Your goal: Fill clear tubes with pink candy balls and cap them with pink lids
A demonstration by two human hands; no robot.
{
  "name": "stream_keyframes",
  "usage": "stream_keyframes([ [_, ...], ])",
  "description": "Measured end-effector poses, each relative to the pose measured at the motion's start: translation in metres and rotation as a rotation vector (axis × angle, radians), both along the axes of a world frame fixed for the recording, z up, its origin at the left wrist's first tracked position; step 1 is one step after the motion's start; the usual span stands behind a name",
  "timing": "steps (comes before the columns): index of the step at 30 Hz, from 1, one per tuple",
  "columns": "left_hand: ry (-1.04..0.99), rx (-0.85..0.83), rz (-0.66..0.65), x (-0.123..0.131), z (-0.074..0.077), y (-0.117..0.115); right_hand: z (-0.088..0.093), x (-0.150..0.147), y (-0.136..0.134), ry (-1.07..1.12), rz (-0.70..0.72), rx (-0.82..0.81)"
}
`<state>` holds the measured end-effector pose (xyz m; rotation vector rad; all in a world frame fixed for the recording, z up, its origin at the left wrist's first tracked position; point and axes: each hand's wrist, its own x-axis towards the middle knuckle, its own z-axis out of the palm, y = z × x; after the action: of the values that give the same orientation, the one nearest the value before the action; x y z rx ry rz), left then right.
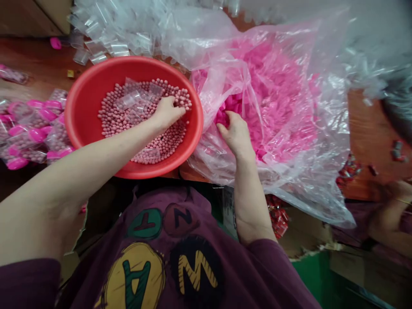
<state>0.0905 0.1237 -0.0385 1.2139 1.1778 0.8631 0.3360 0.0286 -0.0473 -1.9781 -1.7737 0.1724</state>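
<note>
Inside a red basin (77,96), my left hand (168,112) reaches down to the small pink beads (116,113). Its fingers are curled and partly hidden, so what they hold cannot be made out. Several clear plastic containers (133,101) lie on the beads beside that hand. To the right, my right hand (236,131) is at the mouth of a clear plastic bag (325,171) full of bright pink plastic pieces (280,94) that look like caps. Its thumb and forefinger close around a pink piece at the opening.
Filled containers with pink caps (30,128) are piled left of the basin. Many empty clear containers (112,32) lie along the back. A cardboard box (35,17) stands at the back left. Another person's arm (391,210) is at the right edge, near small red items (349,169).
</note>
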Motion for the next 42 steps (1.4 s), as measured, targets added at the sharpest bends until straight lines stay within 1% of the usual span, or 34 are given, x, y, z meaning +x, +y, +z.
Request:
stream_keyframes([
  [2, -0.060, 0.037, -0.010, -0.007, 0.019, -0.007, -0.006, -0.005, 0.008, 0.005, 0.004, -0.016],
  [5, -0.101, 0.058, -0.050, -0.030, 0.051, -0.027, -0.002, -0.003, 0.006, -0.019, 0.001, -0.019],
  [7, -0.170, -0.013, -0.077, -0.050, 0.066, -0.045, 0.007, 0.001, -0.004, -0.056, -0.057, 0.014],
  [9, -0.263, -0.138, -0.094, -0.067, 0.073, -0.063, 0.019, 0.002, -0.014, -0.045, -0.148, 0.104],
  [11, -0.376, -0.258, -0.086, -0.079, 0.073, -0.079, 0.033, -0.007, -0.022, 0.098, -0.219, 0.211],
  [12, -0.433, -0.305, -0.077, -0.083, 0.072, -0.086, 0.040, -0.017, -0.025, 0.224, -0.222, 0.251],
  [13, -0.487, -0.339, -0.071, -0.087, 0.070, -0.091, 0.046, -0.030, -0.026, 0.368, -0.194, 0.280],
  [15, -0.568, -0.378, -0.070, -0.091, 0.065, -0.101, 0.056, -0.063, -0.028, 0.633, -0.050, 0.276],
  [16, -0.595, -0.386, -0.073, -0.092, 0.063, -0.104, 0.060, -0.081, -0.029, 0.722, 0.042, 0.247],
  [18, -0.630, -0.374, -0.074, -0.094, 0.059, -0.110, 0.063, -0.113, -0.029, 0.803, 0.205, 0.155],
  [20, -0.646, -0.329, -0.075, -0.098, 0.057, -0.113, 0.061, -0.135, -0.028, 0.801, 0.326, 0.068],
  [23, -0.648, -0.258, -0.080, -0.106, 0.054, -0.115, 0.052, -0.148, -0.023, 0.784, 0.419, 0.012],
  [26, -0.653, -0.242, -0.077, -0.114, 0.050, -0.115, 0.045, -0.150, -0.019, 0.822, 0.427, 0.024],
  [29, -0.660, -0.249, -0.069, -0.117, 0.046, -0.114, 0.048, -0.154, -0.019, 0.794, 0.439, 0.064],
  [32, -0.649, -0.267, -0.059, -0.116, 0.045, -0.112, 0.059, -0.158, -0.022, 0.653, 0.490, 0.078],
  [34, -0.656, -0.286, -0.052, -0.115, 0.046, -0.112, 0.063, -0.157, -0.023, 0.514, 0.508, 0.093],
  [36, -0.677, -0.309, -0.040, -0.114, 0.047, -0.112, 0.063, -0.153, -0.021, 0.357, 0.498, 0.139],
  [38, -0.696, -0.336, -0.013, -0.114, 0.048, -0.112, 0.059, -0.147, -0.017, 0.253, 0.478, 0.193],
  [40, -0.704, -0.357, 0.016, -0.114, 0.050, -0.112, 0.053, -0.144, -0.015, 0.258, 0.459, 0.232],
  [42, -0.702, -0.366, 0.031, -0.113, 0.050, -0.111, 0.048, -0.145, -0.014, 0.351, 0.439, 0.245],
])
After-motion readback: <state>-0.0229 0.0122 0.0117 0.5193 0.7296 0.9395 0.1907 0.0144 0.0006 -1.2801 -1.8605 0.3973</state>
